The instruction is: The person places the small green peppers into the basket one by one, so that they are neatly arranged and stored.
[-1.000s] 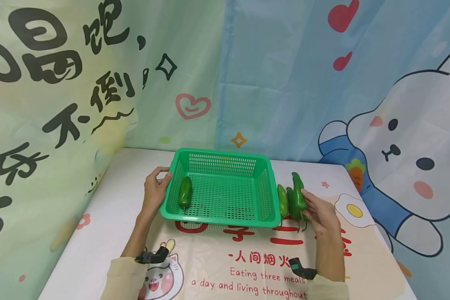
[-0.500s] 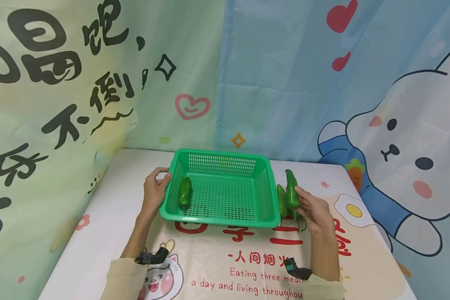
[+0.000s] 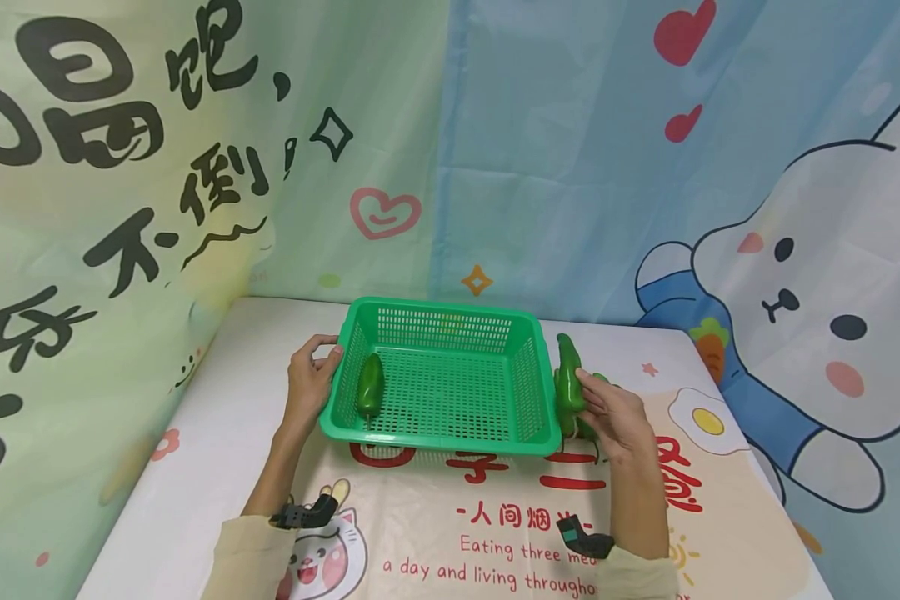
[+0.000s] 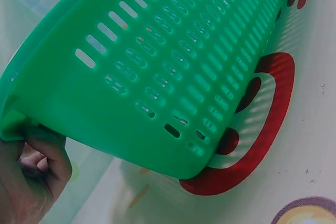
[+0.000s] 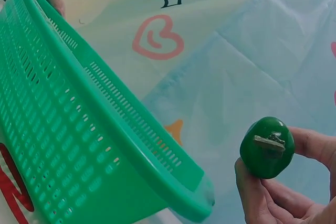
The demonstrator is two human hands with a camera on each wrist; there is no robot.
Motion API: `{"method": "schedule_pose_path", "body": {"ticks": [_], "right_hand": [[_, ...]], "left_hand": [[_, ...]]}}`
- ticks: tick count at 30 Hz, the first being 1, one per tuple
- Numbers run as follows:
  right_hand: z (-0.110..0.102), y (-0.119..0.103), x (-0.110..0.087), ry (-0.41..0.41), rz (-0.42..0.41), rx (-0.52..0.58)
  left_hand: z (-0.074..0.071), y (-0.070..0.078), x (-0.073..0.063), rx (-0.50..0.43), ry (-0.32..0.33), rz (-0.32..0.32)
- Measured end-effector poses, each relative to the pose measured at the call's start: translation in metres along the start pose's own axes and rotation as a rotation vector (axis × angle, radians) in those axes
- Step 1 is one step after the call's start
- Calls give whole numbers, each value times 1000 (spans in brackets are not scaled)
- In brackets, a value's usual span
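Note:
A green perforated plastic basket (image 3: 441,442) stands on the table, its left rim gripped by my left hand (image 3: 312,382). In the left wrist view, that hand's curled fingers (image 4: 55,153) are under the basket's corner. One green pepper (image 3: 371,385) lies inside the basket at the left. Just beyond the basket's right wall, my right hand (image 3: 624,417) pinches another green pepper (image 3: 568,371) between thumb and fingers. The right wrist view shows its stem end (image 5: 265,161) facing the camera, apart from the basket. More green peppers (image 3: 587,430) lie below this hand, partly hidden.
The table bears a printed cloth (image 3: 510,533) with red lettering and cartoon figures. A fabric backdrop (image 3: 555,167) hangs directly behind the table. Each wrist wears a black camera strap (image 3: 588,540).
My right hand has moved left with the pepper, from above the peppers on the table to beside the basket's right rim. The left hand and basket have stayed put.

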State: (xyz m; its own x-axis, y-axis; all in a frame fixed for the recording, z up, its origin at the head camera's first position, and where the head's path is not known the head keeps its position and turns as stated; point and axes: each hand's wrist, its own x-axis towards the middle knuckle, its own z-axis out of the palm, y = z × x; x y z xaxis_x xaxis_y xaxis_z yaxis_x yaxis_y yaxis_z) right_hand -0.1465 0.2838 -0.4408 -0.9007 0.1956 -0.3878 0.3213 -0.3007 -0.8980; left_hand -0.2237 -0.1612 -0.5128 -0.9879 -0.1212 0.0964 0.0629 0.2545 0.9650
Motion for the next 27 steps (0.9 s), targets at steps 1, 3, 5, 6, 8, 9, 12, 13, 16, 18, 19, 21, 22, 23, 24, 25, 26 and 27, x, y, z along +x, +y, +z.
{"method": "schedule_pose_path", "body": {"ticks": [1, 3, 5, 6, 8, 9, 12, 13, 16, 18, 19, 21, 22, 23, 24, 25, 26, 27], "right_hand": [[1, 0, 0, -3, 1, 2], [4, -1, 0, -2, 5, 2], [7, -1, -1, 0, 5, -2], [8, -1, -1, 3, 5, -8], [11, -2, -1, 7, 6, -19], [12, -2, -1, 6, 3, -22], [16, -1, -1, -18, -9, -18], [17, -1, -1, -30, -15, -15], [22, -1, -2, -59, -34, -9], [25, 0, -1, -62, -45, -13], [27, 0, -1, -61, -49, -21], [31, 1, 0, -59, -51, -36], [33, 1, 0, -59, -53, -43], [35, 2, 1, -57, -55, -47], [37, 2, 1, -56, -54, -55], [39, 2, 1, -59, -56, -58], [42, 2, 2, -62, -56, -57], [44, 3, 2, -64, -57, -57]], "left_hand": [[0, 0, 0, 1, 0, -1], [0, 0, 0, 3, -1, -2], [0, 0, 1, 4, -2, -3], [0, 0, 1, 5, -1, -3], [0, 0, 1, 4, 0, -2], [0, 0, 1, 4, 0, -2], [0, -1, 1, 5, 1, -1], [0, -1, 0, 5, 1, -1], [1, 0, 0, 6, 0, 1], [1, 0, 0, 6, 0, 1], [1, 0, 0, 5, -1, 0], [1, 0, 0, 4, -1, 2], [0, 0, 0, 5, -2, 3], [0, 0, 0, 6, -2, 4], [0, 0, 1, 6, -2, 5], [0, 0, 1, 5, -2, 5], [0, 0, 1, 4, -2, 7], [0, 0, 0, 3, -2, 7]]}}
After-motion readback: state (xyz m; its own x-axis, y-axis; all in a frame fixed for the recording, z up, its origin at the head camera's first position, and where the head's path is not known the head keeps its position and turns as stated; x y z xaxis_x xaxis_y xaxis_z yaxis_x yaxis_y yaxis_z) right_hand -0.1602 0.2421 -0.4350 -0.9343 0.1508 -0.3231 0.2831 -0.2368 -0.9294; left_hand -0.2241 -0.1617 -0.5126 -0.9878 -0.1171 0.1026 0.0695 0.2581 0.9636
